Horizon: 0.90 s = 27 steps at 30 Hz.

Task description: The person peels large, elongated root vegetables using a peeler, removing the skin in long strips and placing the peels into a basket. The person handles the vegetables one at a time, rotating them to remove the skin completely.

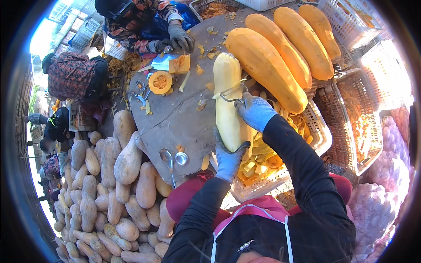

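A long pale squash [227, 102] stands out from my body over the table's edge, its far half whitish and its near end yellower. My left hand [228, 157], in a blue-grey glove, grips its near end. My right hand [255, 110], gloved likewise, is closed on a curved metal peeler [230, 98] that touches the squash's right side, with thin strips of peel around it. Several peeled orange squashes [266, 69] lie side by side at the upper right. Beneath my hands, a white plastic crate [320, 131] holds yellow peelings [260, 164].
A metal spoon [167, 157] and a small round metal lid [181, 158] lie on the grey table [177, 121]. A cut squash piece [160, 82] is farther off. Across the table, a co-worker's gloved hands [181, 37] work. Unpeeled squashes [128, 164] are heaped left; crates [348, 121] stand right.
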{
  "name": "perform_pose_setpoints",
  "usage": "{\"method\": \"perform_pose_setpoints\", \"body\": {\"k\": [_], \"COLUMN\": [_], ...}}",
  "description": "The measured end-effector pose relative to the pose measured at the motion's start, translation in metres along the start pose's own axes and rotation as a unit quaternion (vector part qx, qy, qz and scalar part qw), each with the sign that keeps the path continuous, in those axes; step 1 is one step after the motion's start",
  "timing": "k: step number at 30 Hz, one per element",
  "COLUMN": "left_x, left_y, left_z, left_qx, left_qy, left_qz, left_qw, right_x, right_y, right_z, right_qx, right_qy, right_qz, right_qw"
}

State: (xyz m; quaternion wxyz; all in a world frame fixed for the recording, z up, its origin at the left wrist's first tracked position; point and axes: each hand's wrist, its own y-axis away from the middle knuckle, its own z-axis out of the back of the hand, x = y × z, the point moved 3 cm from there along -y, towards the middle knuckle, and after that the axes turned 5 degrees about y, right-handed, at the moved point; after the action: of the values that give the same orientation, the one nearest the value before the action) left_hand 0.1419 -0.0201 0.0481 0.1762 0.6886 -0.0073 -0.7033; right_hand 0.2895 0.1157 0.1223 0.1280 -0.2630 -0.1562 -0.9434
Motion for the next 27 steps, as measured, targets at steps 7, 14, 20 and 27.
{"method": "perform_pose_setpoints", "body": {"k": [7,14,20,27], "left_x": [-0.001,-0.009,-0.016,0.000], "left_y": [-0.003,-0.030,-0.028,-0.029], "left_z": [-0.006,0.002,-0.001,0.010], "left_qx": [0.009,0.013,0.028,0.033], "left_qy": [0.070,0.165,0.225,0.259], "left_qz": [0.009,0.026,0.049,0.058], "left_qw": [0.997,0.986,0.973,0.964], "right_x": [-0.030,-0.041,-0.023,-0.033], "right_y": [0.026,-0.005,-0.091,-0.022], "right_z": [0.008,0.018,0.009,0.011], "right_qx": [0.106,0.011,-0.036,0.174], "right_qy": [0.082,-0.180,-0.267,-0.407], "right_qz": [0.199,-0.045,-0.055,-0.017], "right_qw": [0.971,0.983,0.961,0.896]}}
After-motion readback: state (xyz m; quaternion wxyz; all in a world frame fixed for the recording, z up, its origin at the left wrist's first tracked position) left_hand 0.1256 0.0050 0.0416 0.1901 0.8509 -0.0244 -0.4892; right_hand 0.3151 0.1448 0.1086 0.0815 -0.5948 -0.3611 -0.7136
